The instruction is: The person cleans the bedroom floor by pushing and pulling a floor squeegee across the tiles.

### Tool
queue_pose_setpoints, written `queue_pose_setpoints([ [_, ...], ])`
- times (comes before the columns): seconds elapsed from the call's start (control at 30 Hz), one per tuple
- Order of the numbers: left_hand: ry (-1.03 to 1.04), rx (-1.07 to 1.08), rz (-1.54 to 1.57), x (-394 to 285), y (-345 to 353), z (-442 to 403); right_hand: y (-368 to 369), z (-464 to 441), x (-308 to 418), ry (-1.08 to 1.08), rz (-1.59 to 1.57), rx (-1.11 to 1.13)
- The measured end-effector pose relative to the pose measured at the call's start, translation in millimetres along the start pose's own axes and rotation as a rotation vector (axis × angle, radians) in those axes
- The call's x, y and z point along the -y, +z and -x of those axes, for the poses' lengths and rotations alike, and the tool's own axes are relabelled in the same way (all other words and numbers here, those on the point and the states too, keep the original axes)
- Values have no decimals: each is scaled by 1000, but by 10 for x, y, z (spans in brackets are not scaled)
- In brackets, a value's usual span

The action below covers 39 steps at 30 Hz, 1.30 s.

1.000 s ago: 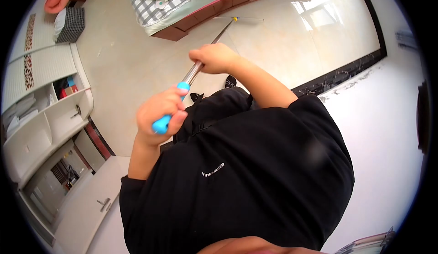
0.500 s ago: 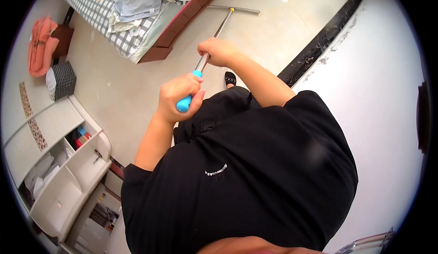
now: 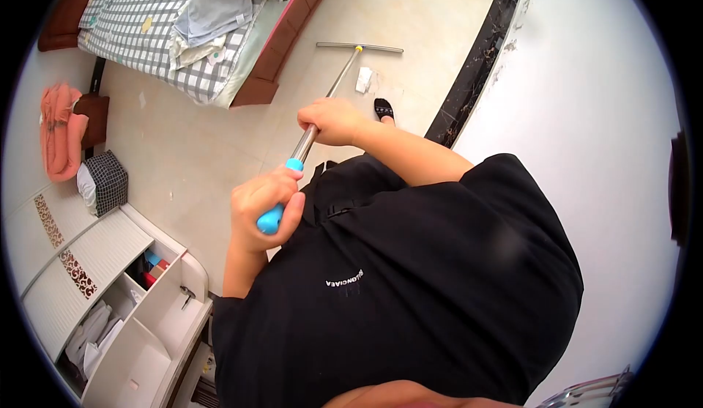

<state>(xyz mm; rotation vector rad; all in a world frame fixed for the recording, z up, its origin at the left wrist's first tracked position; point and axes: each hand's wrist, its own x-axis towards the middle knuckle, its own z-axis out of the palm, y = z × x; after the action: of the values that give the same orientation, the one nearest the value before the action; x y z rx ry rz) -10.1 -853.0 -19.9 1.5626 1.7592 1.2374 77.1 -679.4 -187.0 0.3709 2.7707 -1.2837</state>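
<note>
My left hand (image 3: pixel 265 206) is wrapped round the blue grip (image 3: pixel 270 220) at the near end of a long-handled tool. Farther up, my right hand (image 3: pixel 333 121) is closed round its metal pole (image 3: pixel 303 145). The pole slants away to a yellow joint and a thin, wide crossbar head (image 3: pixel 381 47) on the tiled floor. Just nearer than the head, a crumpled white scrap (image 3: pixel 364 79) lies on the floor, close to a foot in a black slipper (image 3: pixel 383 108).
A bed (image 3: pixel 253 91) with checked bedding and folded clothes stands at the upper left. An orange bundle (image 3: pixel 61 133), a checked basket (image 3: pixel 107 182) and an open cabinet (image 3: pixel 143 342) line the left. A white wall (image 3: pixel 586 115) with dark skirting is on the right.
The view has turned, bringing more of the bed and cabinet in. The tool head has come closer to me, and the white scrap now shows beside it. Both hands keep their hold.
</note>
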Motion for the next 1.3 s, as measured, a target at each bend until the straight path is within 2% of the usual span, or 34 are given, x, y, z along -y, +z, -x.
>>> queue_pose_setpoints([
  [0.23,-82,68,10,-378,-462,679,607,203,679,-67,-110,-6],
  [0.33,-82,60,10,-514,-635,822,736,272,924,-146,-157,11],
  [0.5,-99,132,33,-702,-724,864,815,443,1096,-139,-190,73],
  [0.6,-22,225,52,-663,-727,797,774,537,1047,-141,-193,53],
  [0.67,192,537,81,-594,-785,656,743,633,1009,-125,-189,30],
  [0.73,211,551,306,-636,-821,531,708,723,965,-122,-212,-14],
  [0.77,424,440,412,-509,-875,600,711,770,942,-128,-208,11],
  [0.8,508,346,429,-474,-1013,595,713,800,916,-124,-229,-5],
  [0.83,596,162,393,-527,-1138,595,721,821,892,-118,-249,-22],
  [0.87,595,-60,240,-666,-1216,679,747,848,863,-123,-255,-16],
  [0.9,602,-167,156,-782,-1253,699,756,887,870,-127,-253,3],
  [1.0,682,-207,-9,-1164,-1074,624,661,900,884,-109,-244,33],
  [1.07,678,-299,-6,-1151,-1034,661,669,875,872,-112,-239,38],
  [1.2,620,-664,-129,-1229,-873,587,665,852,856,-109,-224,54],
  [1.3,673,-922,-164,-1356,-853,317,655,891,884,-132,-220,72],
])
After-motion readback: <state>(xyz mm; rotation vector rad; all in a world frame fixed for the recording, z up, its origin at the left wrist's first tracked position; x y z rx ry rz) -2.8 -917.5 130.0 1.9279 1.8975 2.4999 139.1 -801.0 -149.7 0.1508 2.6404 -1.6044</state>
